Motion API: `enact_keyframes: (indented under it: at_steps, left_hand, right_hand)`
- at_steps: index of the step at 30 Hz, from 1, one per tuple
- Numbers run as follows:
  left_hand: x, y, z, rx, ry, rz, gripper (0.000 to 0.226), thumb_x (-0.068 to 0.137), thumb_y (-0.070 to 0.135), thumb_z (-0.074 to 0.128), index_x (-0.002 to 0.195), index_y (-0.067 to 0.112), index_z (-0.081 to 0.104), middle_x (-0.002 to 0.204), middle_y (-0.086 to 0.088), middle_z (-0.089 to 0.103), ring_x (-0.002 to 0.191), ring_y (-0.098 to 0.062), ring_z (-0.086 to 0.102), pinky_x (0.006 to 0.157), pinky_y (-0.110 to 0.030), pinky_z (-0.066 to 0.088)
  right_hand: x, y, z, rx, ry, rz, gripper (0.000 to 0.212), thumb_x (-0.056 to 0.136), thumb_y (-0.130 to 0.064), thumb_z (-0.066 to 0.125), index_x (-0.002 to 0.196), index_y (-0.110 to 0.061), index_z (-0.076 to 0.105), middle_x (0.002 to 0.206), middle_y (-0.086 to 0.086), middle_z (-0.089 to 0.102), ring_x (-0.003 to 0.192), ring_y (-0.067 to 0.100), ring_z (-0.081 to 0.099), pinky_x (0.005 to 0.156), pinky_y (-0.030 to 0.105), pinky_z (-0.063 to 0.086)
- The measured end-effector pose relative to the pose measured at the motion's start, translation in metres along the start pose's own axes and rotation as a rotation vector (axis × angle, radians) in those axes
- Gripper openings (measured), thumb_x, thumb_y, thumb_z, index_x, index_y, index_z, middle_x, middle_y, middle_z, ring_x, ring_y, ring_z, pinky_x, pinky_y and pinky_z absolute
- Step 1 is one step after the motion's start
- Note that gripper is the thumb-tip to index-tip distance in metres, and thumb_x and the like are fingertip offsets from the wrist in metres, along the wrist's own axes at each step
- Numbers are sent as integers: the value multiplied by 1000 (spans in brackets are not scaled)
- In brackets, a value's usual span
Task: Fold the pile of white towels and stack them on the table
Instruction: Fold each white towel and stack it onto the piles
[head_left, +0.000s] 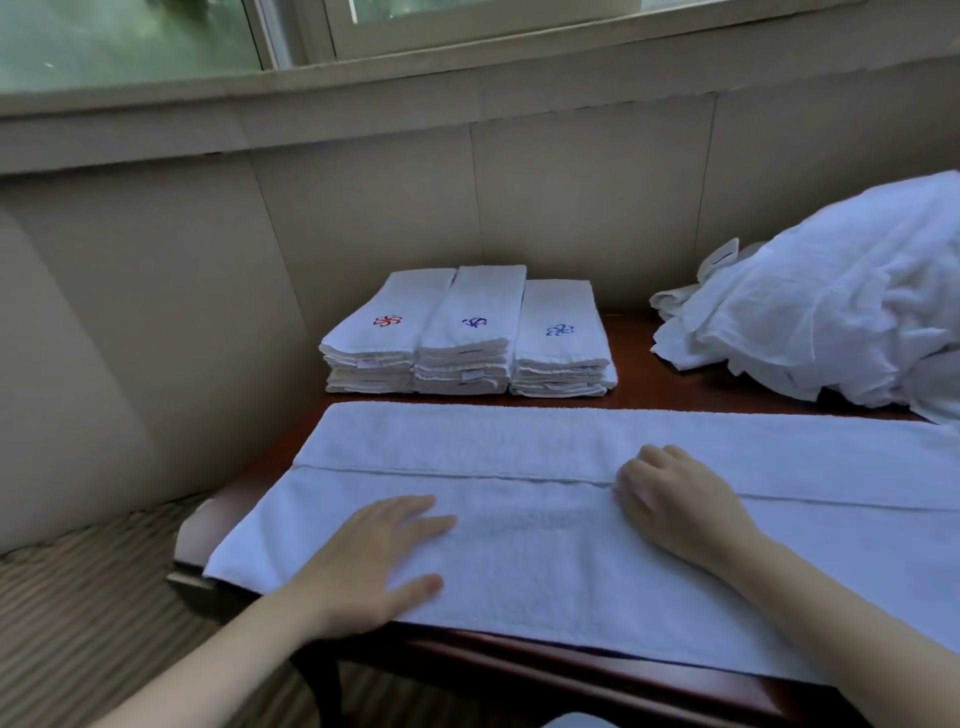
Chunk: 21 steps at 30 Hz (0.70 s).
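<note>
On table (634, 384), half-folded towel (519, 561), L hand (363, 561) flat on it, R hand (675, 504) pinching hem, stacks (467, 332) behind

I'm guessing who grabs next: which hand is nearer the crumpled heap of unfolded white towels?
Right. The right hand rests on the spread white terry towel, down-left of the crumpled heap; the left hand lies flat farther left on that towel.

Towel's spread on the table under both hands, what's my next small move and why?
Probably fold the towel in half, left end over to the right: it lies folded lengthwise, a long strip, with your left hand flat near that end.
</note>
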<state>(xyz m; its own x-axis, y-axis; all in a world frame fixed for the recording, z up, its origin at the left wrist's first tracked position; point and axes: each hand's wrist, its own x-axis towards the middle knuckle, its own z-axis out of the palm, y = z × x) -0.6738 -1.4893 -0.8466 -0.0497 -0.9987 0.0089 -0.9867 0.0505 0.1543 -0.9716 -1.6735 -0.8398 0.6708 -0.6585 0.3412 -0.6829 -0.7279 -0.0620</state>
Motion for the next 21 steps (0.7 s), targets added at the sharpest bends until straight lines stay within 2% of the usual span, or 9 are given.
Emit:
enact_keyframes:
  at_steps: [1,3,5,8,10,12,14,17,21]
  left_hand:
    - [-13,5,2,14,0,18,66,78,76,31,139,57,13,146,29,4,135,7,6,113,-18,3]
    - [-35,11,4,122,99,88,71,77,76,35,142,49,25,149,14,27,133,-2,28,111,-24,24]
    - [-46,9,7,229,325,240,53,89,61,37,130,28,46,122,-1,56,107,-12,52,85,-27,49]
    - [-52,2,13,226,565,329,27,79,15,45,106,16,50,83,-9,59,69,-19,55,55,-25,52]
    - [-54,-3,8,214,648,233,31,71,9,42,100,16,49,69,-9,63,67,-16,51,47,-28,49]
    - [-56,-12,0,194,677,129,32,71,12,40,101,18,51,75,-11,69,79,-15,51,59,-28,48]
    - [-60,-25,-10,49,654,-94,34,74,8,51,104,19,61,90,-6,73,91,-16,59,69,-27,46]
    - [-68,-56,-34,-199,560,-419,33,75,-8,61,89,19,73,95,4,71,92,-23,65,75,-30,45]
    - [-62,-86,-72,-542,502,-512,38,81,-7,57,76,26,73,77,17,72,74,4,63,65,-13,46]
  right_hand:
    - [-9,-12,-1,70,-29,-53,34,94,-45,44,107,-20,63,107,-2,56,101,21,51,85,32,43]
    - [-28,-36,-3,149,-172,-174,53,87,-64,36,126,-33,53,125,-7,47,115,16,41,100,27,34]
    - [-44,-51,-9,177,-306,-274,72,76,-80,25,138,-44,34,138,-9,33,128,13,26,108,25,20]
    - [-55,-60,-20,149,-396,-349,81,69,-85,31,139,-47,24,142,-11,26,131,10,22,108,27,19]
    - [-57,-64,-28,97,-368,-341,56,81,-68,40,127,-36,41,132,-9,38,123,14,37,99,27,35]
    - [-57,-67,-33,1,-268,-296,22,92,-34,42,113,-25,45,115,-5,46,109,19,47,81,34,44]
    - [-59,-66,-33,-92,-259,-215,30,87,-12,39,114,-23,41,111,-5,47,105,21,49,73,36,46]
    - [-55,-49,-37,-50,-253,-19,45,82,-10,40,123,-29,40,120,-9,51,108,21,54,74,33,45]
    - [-17,-18,-55,-31,-170,222,9,92,-22,48,96,-28,53,105,-2,60,94,24,57,65,28,37]
